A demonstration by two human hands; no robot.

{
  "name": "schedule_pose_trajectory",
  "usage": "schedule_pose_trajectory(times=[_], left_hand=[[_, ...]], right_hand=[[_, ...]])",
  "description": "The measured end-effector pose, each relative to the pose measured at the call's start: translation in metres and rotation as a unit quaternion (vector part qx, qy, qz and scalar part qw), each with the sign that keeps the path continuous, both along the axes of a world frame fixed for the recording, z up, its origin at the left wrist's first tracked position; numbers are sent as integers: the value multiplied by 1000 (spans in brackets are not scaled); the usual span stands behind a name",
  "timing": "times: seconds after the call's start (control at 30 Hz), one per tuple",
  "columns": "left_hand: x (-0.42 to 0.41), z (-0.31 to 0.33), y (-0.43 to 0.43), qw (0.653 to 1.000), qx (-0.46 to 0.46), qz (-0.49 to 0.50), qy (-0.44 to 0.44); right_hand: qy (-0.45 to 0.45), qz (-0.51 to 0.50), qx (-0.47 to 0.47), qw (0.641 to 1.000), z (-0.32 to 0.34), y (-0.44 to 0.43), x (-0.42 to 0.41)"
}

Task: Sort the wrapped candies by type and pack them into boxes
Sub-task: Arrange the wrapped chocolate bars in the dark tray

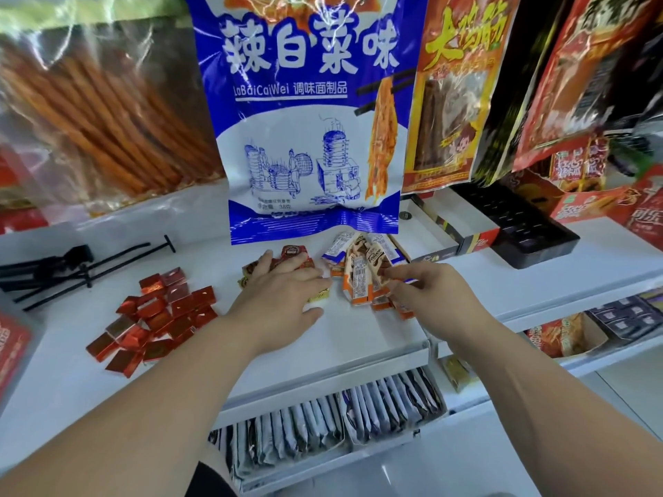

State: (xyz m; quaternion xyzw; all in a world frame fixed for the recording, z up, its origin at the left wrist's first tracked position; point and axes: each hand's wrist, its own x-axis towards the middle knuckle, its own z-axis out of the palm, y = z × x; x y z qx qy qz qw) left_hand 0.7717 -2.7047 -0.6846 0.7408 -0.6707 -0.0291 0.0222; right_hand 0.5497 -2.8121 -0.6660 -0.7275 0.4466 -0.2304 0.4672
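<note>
On the white shelf (358, 338) lie three groups of wrapped candies. A heap of shiny red square candies (158, 313) sits at the left. My left hand (283, 292) lies flat, fingers spread, over a small cluster of red-and-gold candies (292, 254); a gold-wrapped one (320, 295) shows beside its fingers. My right hand (427, 286) reaches into the pile of long white-and-orange candy bars (362, 274), its fingertips touching the bars at the pile's right side. An empty white box (436, 227) with a dark rim stands at the back right.
Large snack bags hang just above the shelf: a blue-and-white one (308, 113), a clear bag of orange sticks (100, 113), red ones to the right. A black tripod (68, 267) lies at the left. A black tray (520, 224) sits at the right. Below, a box holds grey sachets (323, 421).
</note>
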Motion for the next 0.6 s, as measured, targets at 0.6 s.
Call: schedule_pose_trajectory(times=[0.6], left_hand=[[-88, 37, -16, 987, -125, -38, 96]], right_hand=[[-69, -9, 51, 996, 30, 4, -41]])
